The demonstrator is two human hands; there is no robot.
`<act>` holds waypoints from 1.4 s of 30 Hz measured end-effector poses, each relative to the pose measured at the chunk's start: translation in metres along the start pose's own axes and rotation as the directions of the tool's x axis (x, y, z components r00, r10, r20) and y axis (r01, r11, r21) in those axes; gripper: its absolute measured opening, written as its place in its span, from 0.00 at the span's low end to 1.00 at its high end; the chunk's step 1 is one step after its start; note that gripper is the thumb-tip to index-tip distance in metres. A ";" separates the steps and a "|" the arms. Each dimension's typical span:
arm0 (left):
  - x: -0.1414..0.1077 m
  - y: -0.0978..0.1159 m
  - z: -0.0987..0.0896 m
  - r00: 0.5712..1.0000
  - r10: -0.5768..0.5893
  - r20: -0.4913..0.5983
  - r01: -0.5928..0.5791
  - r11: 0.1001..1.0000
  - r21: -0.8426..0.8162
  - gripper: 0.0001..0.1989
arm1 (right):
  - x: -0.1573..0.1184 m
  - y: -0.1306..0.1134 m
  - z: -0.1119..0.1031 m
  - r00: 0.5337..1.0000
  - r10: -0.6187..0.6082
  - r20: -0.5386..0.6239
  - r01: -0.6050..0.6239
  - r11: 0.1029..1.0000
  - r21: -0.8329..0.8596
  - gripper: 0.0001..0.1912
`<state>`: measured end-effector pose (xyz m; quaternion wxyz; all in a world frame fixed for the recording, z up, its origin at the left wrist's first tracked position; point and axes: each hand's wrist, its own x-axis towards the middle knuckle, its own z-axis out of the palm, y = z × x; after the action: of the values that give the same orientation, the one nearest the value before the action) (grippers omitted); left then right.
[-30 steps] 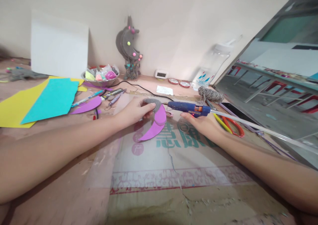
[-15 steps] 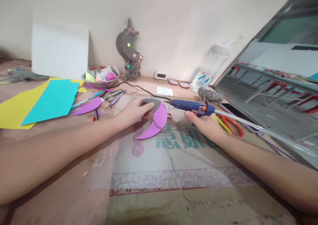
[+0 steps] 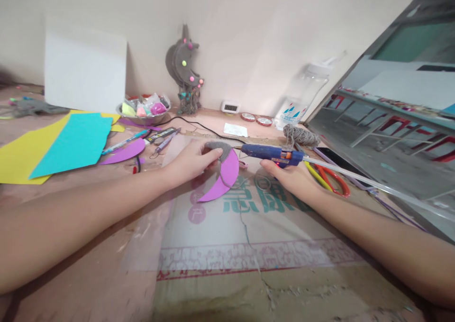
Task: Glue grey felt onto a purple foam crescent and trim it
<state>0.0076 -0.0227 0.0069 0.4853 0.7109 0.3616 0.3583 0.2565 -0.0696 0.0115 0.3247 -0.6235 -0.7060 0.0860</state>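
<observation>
My left hand (image 3: 194,161) grips the upper end of a purple crescent moon (image 3: 227,172), whose top part is wrapped in grey yarn. The bare purple tip points down to the left. In my right hand (image 3: 287,172) is a blue hot glue gun (image 3: 270,152), with a long clear glue stick (image 3: 355,175) out of its back and a small red light lit. Its nozzle is at the crescent's upper right edge, near the yarn; whether it touches I cannot tell. The fingers under the gun's body are mostly hidden.
A ball of grey yarn (image 3: 300,136), orange-handled scissors (image 3: 334,179) and a phone (image 3: 343,163) lie to the right. Yellow and turquoise sheets (image 3: 74,144) lie left. A finished grey moon ornament (image 3: 181,68) leans on the wall, near a clear bottle (image 3: 302,94).
The glue gun has moved slightly left, bringing its nozzle closer to the crescent's edge. My left hand and the crescent have shifted only a little.
</observation>
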 end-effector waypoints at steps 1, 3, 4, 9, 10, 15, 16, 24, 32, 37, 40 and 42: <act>-0.001 0.001 0.000 1.000 0.002 0.000 -0.002 1.000 0.007 0.11 | 0.000 -0.001 0.000 1.000 0.002 0.006 -0.002 1.000 0.005 0.16; -0.002 0.001 -0.001 1.000 -0.004 -0.005 0.004 1.000 0.000 0.10 | 0.000 -0.002 -0.001 0.999 0.029 0.027 -0.029 1.000 0.003 0.16; -0.003 0.001 -0.001 1.000 -0.010 -0.006 0.009 1.000 -0.007 0.11 | 0.001 -0.004 -0.001 0.998 0.052 0.040 -0.052 0.999 0.003 0.18; 0.000 -0.001 -0.001 0.999 -0.040 -0.013 0.040 0.999 0.011 0.14 | 0.007 -0.007 -0.007 0.999 0.004 0.054 -0.010 0.995 0.098 0.22; 0.000 -0.002 -0.002 0.999 -0.039 -0.014 0.039 0.999 0.023 0.15 | 0.009 -0.007 -0.010 0.999 -0.011 0.038 0.006 0.993 0.122 0.21; 0.004 -0.008 -0.002 1.000 -0.020 -0.003 0.020 0.999 0.027 0.14 | 0.019 -0.010 -0.024 0.999 0.024 -0.044 -0.014 0.977 0.211 0.21; 0.004 -0.008 -0.002 1.000 -0.012 0.001 0.012 0.999 0.031 0.14 | 0.022 -0.010 -0.026 0.998 0.034 -0.046 -0.023 0.976 0.219 0.21; 0.003 -0.006 -0.001 1.000 -0.023 0.016 0.022 0.999 0.029 0.14 | 0.098 0.021 -0.017 0.995 0.100 -0.011 -0.100 0.995 -0.009 0.21; 0.005 -0.006 0.001 0.999 -0.031 0.011 0.031 0.999 0.017 0.13 | 0.156 0.052 0.021 0.992 0.091 0.082 -0.089 0.996 -0.026 0.21; 0.004 -0.006 0.001 0.999 -0.038 0.014 0.038 0.999 -0.003 0.13 | 0.153 0.055 0.021 0.988 0.081 0.132 -0.066 0.992 -0.110 0.20; 0.003 -0.006 0.001 0.997 -0.081 0.010 0.081 0.997 -0.013 0.13 | 0.146 0.056 0.010 0.984 0.068 0.163 -0.039 0.984 -0.177 0.20; 0.003 -0.005 0.001 0.998 -0.067 0.003 0.067 0.998 -0.003 0.14 | 0.138 0.056 0.003 0.984 0.065 0.168 -0.025 0.974 -0.227 0.20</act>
<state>0.0086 -0.0191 0.0020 0.4987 0.6981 0.3840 0.3414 0.2991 0.0716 0.0283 0.1872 -0.6621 -0.7225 0.0677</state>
